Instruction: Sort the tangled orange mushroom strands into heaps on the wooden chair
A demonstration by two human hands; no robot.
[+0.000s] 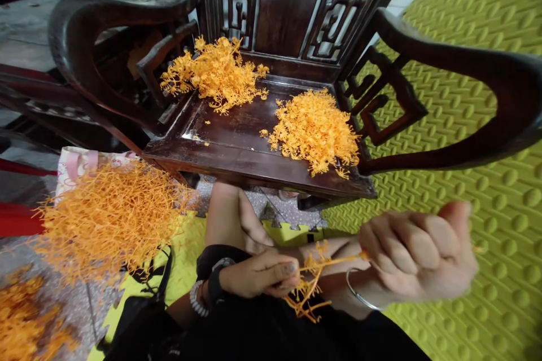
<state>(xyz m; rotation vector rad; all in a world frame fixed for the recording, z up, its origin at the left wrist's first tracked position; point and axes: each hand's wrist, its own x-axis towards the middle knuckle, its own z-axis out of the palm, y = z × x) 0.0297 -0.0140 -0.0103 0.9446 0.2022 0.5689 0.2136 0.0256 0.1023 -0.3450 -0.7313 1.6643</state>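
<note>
My left hand is closed in front of my lap, thumb pressed against the fingers. It pinches an orange branched plastic sprig with small frilly ends. Farther right, my right hand forms a fist, and a thin orange stem stretches from it to the left hand. A little orange also pokes out past the fist's right side. On the dark wooden chair seat rest two heaps of small frilly orange pieces: one heap at the back left, another heap at the front right.
Left of my knee, a large pile of bare orange stems covers a white bag with pink handles. More orange pieces lie on the floor at bottom left. Curved chair arms flank the seat. Yellow foam mat spreads at right.
</note>
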